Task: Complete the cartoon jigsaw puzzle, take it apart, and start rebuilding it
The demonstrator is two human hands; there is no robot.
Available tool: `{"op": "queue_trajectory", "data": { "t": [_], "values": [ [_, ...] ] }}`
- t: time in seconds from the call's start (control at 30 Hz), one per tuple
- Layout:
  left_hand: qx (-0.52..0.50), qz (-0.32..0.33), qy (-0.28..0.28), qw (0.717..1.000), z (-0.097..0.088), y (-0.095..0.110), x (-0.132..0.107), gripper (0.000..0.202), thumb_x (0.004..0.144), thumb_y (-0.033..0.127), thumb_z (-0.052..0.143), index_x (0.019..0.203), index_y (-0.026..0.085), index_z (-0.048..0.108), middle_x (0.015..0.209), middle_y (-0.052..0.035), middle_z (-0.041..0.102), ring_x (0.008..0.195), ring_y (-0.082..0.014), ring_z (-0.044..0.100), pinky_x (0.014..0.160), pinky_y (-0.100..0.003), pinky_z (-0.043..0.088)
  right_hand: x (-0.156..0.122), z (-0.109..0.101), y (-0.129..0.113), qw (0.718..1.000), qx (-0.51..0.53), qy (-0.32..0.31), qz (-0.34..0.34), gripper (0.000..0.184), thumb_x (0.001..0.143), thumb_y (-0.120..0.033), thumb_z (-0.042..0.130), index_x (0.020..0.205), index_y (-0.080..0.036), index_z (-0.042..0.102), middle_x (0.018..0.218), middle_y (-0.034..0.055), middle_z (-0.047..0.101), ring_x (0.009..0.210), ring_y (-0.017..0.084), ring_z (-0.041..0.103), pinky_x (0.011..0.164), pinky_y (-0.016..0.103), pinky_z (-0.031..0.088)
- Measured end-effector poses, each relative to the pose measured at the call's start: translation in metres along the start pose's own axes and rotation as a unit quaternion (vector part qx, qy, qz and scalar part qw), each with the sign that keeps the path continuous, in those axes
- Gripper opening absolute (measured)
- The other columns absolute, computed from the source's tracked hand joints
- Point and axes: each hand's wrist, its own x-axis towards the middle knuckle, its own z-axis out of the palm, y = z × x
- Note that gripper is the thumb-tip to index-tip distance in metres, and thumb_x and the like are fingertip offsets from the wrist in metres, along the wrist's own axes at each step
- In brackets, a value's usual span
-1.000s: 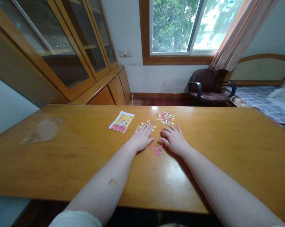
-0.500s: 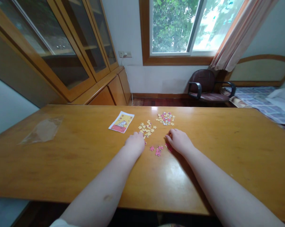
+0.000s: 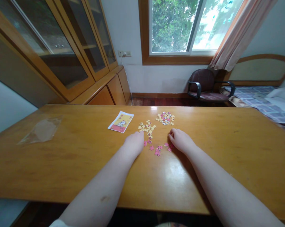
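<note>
Flat, knobbed yellow jigsaw pieces (image 3: 146, 127) now lie uncovered on the brown wooden counter (image 3: 85, 157); the left hand (image 3: 134, 142), just nearside of them, and right hand (image 3: 180, 139), right of them, have curled, any pinch hidden.

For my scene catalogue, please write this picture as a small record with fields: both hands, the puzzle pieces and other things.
Surface: glossy brown wooden table
Left hand: fingers curled, beside small yellow jigsaw pieces; grip hidden
Right hand: fingers curled, near small pink jigsaw pieces; grip unclear
Far pile: mixed yellow, pink and pale pieces
Other items: rectangular yellow-and-pink printed card, left of the yellow pieces; flat clear plastic bag, further left
</note>
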Motion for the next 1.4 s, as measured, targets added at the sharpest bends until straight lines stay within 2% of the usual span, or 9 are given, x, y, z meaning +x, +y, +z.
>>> {"op": "queue_trajectory", "data": {
  "t": [0.1, 0.3, 0.43, 0.6, 0.77, 0.97, 1.13, 1.3, 1.4],
  "values": [
    [-0.014, 0.013, -0.05, 0.999, -0.001, -0.01, 0.003, 0.029, 0.079, 0.015, 0.055, 0.107, 0.015, 0.056, 0.106, -0.015, 0.066, 0.098, -0.0267, 0.064, 0.079, -0.033, 0.049, -0.001, 0.0, -0.001, 1.0, -0.005, -0.007, 0.002, 0.023, 0.09, -0.026, 0.04, 0.094, -0.017, 0.061, 0.096, 0.0109, 0.067, 0.088, 0.022, 0.062, 0.071, 0.029, 0.041],
    [-0.063, 0.075, -0.013, 0.995, 0.008, 0.001, 0.007, 0.018, 0.082, 0.022, 0.054, 0.099, 0.017, 0.058, 0.1, -0.0116, 0.068, 0.091, -0.0243, 0.065, 0.075, -0.032, 0.049, -0.001, 0.0, 0.0, 1.0, 0.006, -0.009, -0.021, 0.021, 0.089, -0.029, 0.044, 0.095, -0.017, 0.06, 0.095, 0.0104, 0.067, 0.086, 0.021, 0.061, 0.072, 0.028, 0.041],
    [-0.079, 0.116, 0.016, 0.99, 0.014, 0.007, 0.012, 0.022, 0.081, 0.027, 0.056, 0.102, 0.02, 0.058, 0.101, -0.0091, 0.068, 0.09, -0.0244, 0.064, 0.076, -0.032, 0.049, -0.005, 0.001, -0.005, 0.988, 0.044, -0.006, -0.149, 0.017, 0.087, -0.028, 0.052, 0.093, -0.017, 0.063, 0.091, 0.0077, 0.066, 0.085, 0.018, 0.059, 0.076, 0.027, 0.041],
    [-0.094, 0.2, 0.11, 0.969, 0.017, 0.002, 0.024, 0.026, 0.086, 0.02, 0.045, 0.106, 0.024, 0.061, 0.11, -0.0057, 0.065, 0.096, -0.0202, 0.062, 0.083, -0.029, 0.047, -0.014, 0.008, -0.024, 0.949, 0.077, -0.003, -0.305, 0.016, 0.087, -0.028, 0.055, 0.094, -0.02, 0.067, 0.09, 0.0059, 0.064, 0.088, 0.017, 0.057, 0.082, 0.029, 0.04],
    [-0.068, 0.172, 0.116, 0.976, 0.018, -0.006, 0.034, 0.02, 0.086, 0.021, 0.047, 0.092, 0.023, 0.065, 0.097, -0.0055, 0.065, 0.088, -0.0197, 0.062, 0.077, -0.029, 0.047, -0.018, 0.016, -0.031, 0.961, 0.059, 0.016, -0.269, 0.023, 0.081, -0.04, 0.064, 0.092, -0.019, 0.068, 0.089, 0.0063, 0.062, 0.088, 0.019, 0.055, 0.08, 0.032, 0.039],
    [-0.089, 0.193, 0.173, 0.962, 0.018, 0.0, 0.03, 0.022, 0.087, 0.02, 0.046, 0.094, 0.023, 0.066, 0.099, -0.0048, 0.064, 0.087, -0.018, 0.061, 0.078, -0.028, 0.047, -0.015, 0.018, -0.027, 0.946, 0.083, -0.006, -0.314, 0.019, 0.088, -0.035, 0.057, 0.095, -0.025, 0.071, 0.087, 0.0044, 0.063, 0.081, 0.016, 0.056, 0.078, 0.03, 0.039],
    [-0.186, 0.225, 0.22, 0.931, 0.027, 0.013, 0.032, 0.019, 0.087, 0.021, 0.048, 0.088, 0.02, 0.066, 0.091, -0.0036, 0.065, 0.087, -0.0167, 0.06, 0.078, -0.027, 0.047, -0.017, 0.017, -0.028, 0.936, 0.092, -0.008, -0.34, 0.024, 0.077, -0.04, 0.069, 0.094, -0.023, 0.07, 0.093, 0.0052, 0.064, 0.09, 0.02, 0.057, 0.082, 0.033, 0.041],
    [-0.287, 0.216, 0.348, 0.866, 0.041, 0.021, 0.038, 0.018, 0.088, 0.022, 0.047, 0.091, 0.019, 0.064, 0.087, -0.0034, 0.065, 0.085, -0.0154, 0.059, 0.079, -0.027, 0.047, -0.008, 0.017, -0.014, 0.94, 0.09, 0.005, -0.328, 0.016, 0.081, -0.032, 0.066, 0.093, -0.023, 0.072, 0.089, 0.0055, 0.065, 0.085, 0.018, 0.059, 0.082, 0.031, 0.043],
    [-0.33, 0.231, 0.37, 0.837, 0.043, 0.023, 0.039, 0.016, 0.087, 0.022, 0.049, 0.088, 0.02, 0.064, 0.078, -0.0011, 0.064, 0.075, -0.0132, 0.058, 0.074, -0.025, 0.047, 0.001, 0.019, -0.002, 0.946, 0.105, 0.018, -0.305, 0.015, 0.083, -0.03, 0.063, 0.09, -0.022, 0.073, 0.087, 0.0059, 0.065, 0.081, 0.016, 0.06, 0.078, 0.029, 0.045]
  ]
}}
